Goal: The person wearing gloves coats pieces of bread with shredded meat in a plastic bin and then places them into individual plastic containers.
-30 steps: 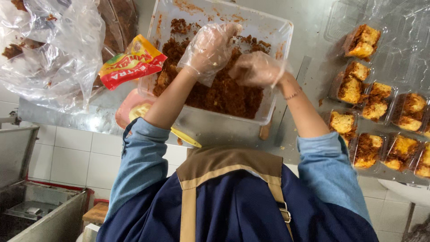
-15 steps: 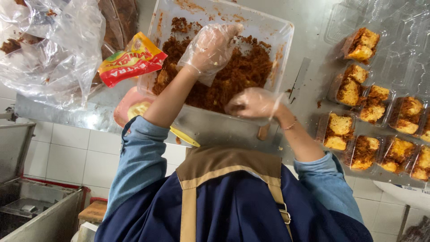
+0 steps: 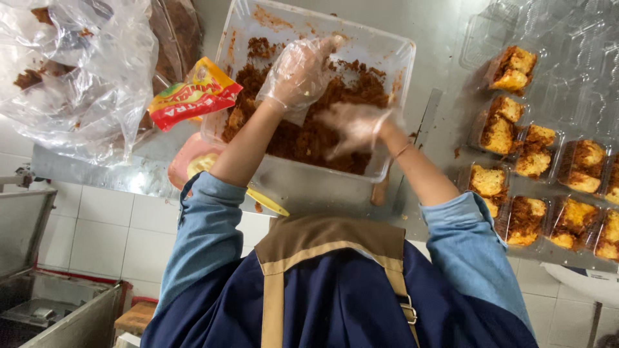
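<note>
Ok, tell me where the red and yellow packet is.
In the head view, the red and yellow packet sits at the left edge of the clear tub, between the tub and the crumpled plastic bag.

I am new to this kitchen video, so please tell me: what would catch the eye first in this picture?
First, the clear plastic tub of brown shredded filling at top centre, with both gloved hands in it: the left hand above, the right hand blurred. Next, the filled bread pieces in clear trays on the right, and the red and yellow packet left of the tub.
</note>
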